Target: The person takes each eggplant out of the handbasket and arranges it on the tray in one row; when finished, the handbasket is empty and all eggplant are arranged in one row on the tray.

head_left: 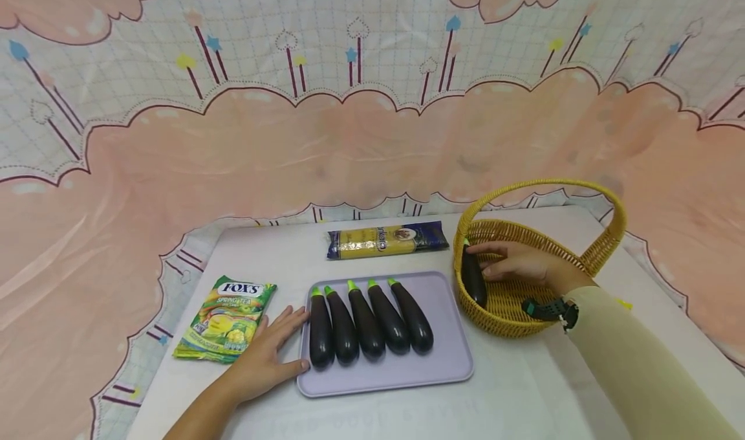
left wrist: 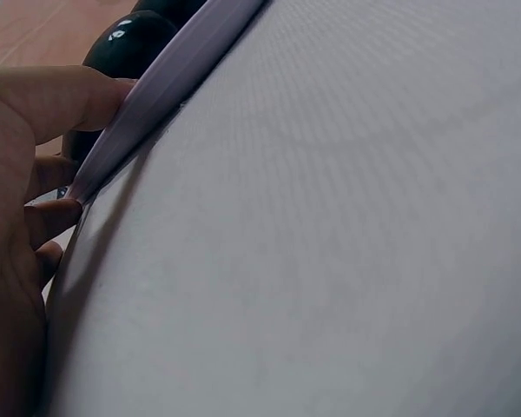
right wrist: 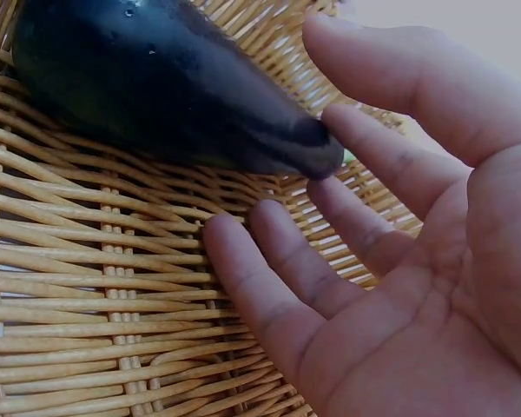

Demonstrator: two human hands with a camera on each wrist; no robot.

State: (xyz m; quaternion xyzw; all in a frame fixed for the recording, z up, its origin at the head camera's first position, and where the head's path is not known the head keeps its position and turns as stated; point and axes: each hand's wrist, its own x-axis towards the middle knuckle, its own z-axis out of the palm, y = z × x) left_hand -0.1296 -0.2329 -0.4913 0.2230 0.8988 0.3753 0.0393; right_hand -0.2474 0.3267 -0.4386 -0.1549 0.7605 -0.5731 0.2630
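Note:
Several dark eggplants with green stem ends lie side by side on a lilac tray. My left hand rests at the tray's left edge, fingers spread; in the left wrist view its thumb and fingertips touch the rim. My right hand is inside a yellow woven basket. One more eggplant lies along the basket's left wall. In the right wrist view, fingertips of the right hand touch the narrow end of that eggplant, the thumb held apart from it.
A green FOX'S candy bag lies left of the tray, beside my left hand. Behind the tray is a yellow and blue pasta packet. The basket's tall handle arches above my right hand. All stand on a white table.

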